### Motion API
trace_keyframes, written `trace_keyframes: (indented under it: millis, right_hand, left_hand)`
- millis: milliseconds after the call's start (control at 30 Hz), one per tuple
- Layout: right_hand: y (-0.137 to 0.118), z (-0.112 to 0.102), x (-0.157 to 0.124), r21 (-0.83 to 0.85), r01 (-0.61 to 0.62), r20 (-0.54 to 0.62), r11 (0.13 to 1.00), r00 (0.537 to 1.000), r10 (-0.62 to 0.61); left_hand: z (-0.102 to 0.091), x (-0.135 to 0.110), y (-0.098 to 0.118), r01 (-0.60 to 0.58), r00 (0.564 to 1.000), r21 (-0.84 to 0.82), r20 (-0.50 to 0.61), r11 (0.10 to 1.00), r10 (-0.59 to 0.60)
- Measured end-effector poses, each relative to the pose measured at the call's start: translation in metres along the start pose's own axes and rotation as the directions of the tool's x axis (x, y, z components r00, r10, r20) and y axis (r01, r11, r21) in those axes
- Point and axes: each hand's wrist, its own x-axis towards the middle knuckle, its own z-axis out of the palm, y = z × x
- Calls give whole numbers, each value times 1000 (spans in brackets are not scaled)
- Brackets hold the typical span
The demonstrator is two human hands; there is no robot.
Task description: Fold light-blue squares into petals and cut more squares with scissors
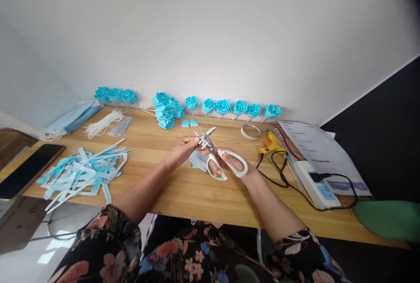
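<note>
My right hand [229, 167] grips white-handled scissors [226, 165], fingers through the loops, with the blades [207, 138] pointing up and away and partly apart. My left hand [184, 146] pinches a small pale strip [201, 141] right at the blades. Under both hands a light blue piece of mask fabric [197, 159] lies on the wooden table [183, 191].
Several blue fabric roses [223, 107] line the wall. Cut blue strips [82, 171], white ear loops [100, 124], stacked masks [70, 119] and a phone [28, 169] lie left. A tape roll [251, 131], yellow glue gun [271, 144], power strip [316, 184] and papers [315, 147] lie right.
</note>
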Motion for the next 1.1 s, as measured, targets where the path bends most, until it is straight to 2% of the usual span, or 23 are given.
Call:
trace_keyframes:
  millis: [167,333,500,600,700,867,1000,1100]
  right_hand:
    - [0,3,1,22,-9,-25,1000,1000,9]
    - [4,2,2,111,-50,-43,993,998,55]
    - [3,2,4,196,-30,-58,980,997,43]
    - [1,4,4,218,-38,-82,975,995,58]
    - [0,6,4,207,-42,-96,977,993,63]
    - [0,6,3,159,-47,-121,986,990,67]
    - [-2,7,2,101,-65,-144,993,986,79]
    - [-5,13,3,32,-121,-110,992,986,124]
  left_hand:
    - [-1,-1,0,-10,1000,74,-24,997,12]
    - [0,-2,4,-30,998,116,-56,993,37]
    - [3,-3,8,-52,999,48,4,997,52]
    - [3,-2,8,-51,999,24,-18,998,52]
    - [2,-2,9,-15,997,96,-72,995,22]
    - [0,-3,14,-10,996,231,-79,973,30]
    - [0,-2,15,-21,995,223,-90,975,42]
    - [-1,0,12,-4,987,170,-159,985,32]
